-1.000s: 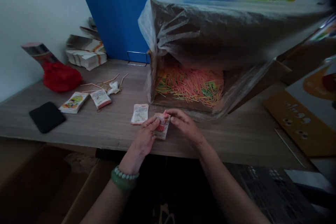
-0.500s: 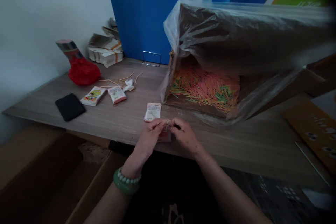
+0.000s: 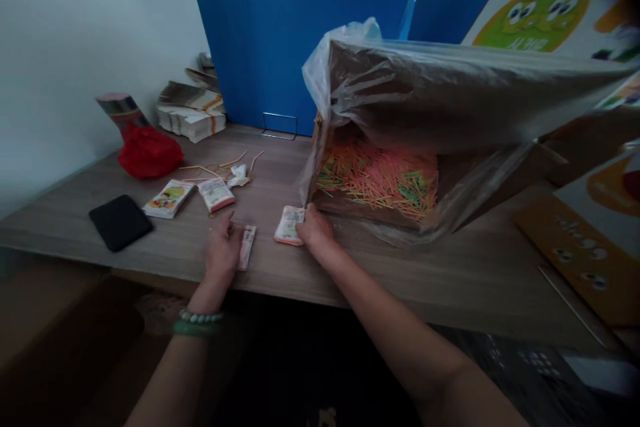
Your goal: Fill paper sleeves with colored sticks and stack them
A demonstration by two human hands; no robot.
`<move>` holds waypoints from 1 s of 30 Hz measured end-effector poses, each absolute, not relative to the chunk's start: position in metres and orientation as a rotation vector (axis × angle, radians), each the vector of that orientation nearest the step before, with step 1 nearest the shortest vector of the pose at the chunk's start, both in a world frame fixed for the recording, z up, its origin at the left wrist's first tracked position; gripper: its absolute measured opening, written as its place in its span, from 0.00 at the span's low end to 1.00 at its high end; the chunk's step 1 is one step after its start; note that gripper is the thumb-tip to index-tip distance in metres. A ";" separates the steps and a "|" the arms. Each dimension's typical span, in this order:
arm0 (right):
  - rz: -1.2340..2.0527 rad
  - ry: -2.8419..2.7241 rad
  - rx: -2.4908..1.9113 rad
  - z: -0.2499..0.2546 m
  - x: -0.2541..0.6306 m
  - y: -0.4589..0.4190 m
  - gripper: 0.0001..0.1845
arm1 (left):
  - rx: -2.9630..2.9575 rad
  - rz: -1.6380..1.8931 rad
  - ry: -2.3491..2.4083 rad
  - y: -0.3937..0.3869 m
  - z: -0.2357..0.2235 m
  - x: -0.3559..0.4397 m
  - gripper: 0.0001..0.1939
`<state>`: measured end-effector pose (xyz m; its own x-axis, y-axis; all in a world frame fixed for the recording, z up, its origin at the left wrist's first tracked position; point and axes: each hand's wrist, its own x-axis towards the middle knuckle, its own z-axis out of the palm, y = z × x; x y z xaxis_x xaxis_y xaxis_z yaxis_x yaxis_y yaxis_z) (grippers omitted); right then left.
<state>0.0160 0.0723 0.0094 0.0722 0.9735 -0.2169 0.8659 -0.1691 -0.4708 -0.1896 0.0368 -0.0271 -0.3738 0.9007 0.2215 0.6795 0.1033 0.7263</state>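
My left hand (image 3: 223, 252) is low over the table, fingers partly curled at a small printed packet (image 3: 247, 248). The hand covers the packet's left part; its right part shows beside the thumb. To the right, my right hand (image 3: 316, 232) has its fingers closed at the right edge of another small packet (image 3: 289, 225), white with a red checked border, lying on the table. Just behind the right hand stands a cardboard box (image 3: 370, 210) on its side, lined with clear plastic and holding many thin pink, yellow and green sticks (image 3: 380, 177).
At left lie a black flat pad (image 3: 120, 222), a stack of printed cards (image 3: 169, 199), another packet (image 3: 217, 194), crumpled white paper (image 3: 239, 175) and bent straws (image 3: 256, 160). Behind are a red bag (image 3: 150, 152) and stacked folded cartons (image 3: 191, 119). Printed boxes (image 3: 580, 260) stand at right.
Both hands were together on one packet. They have now parted: my left hand moved left with that packet, and my right hand reached the packet beside the box. The camera view shifted.
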 end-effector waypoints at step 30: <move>1.056 -1.693 -1.416 0.008 0.106 0.047 0.15 | 0.801 1.116 1.273 0.031 0.009 -0.041 0.13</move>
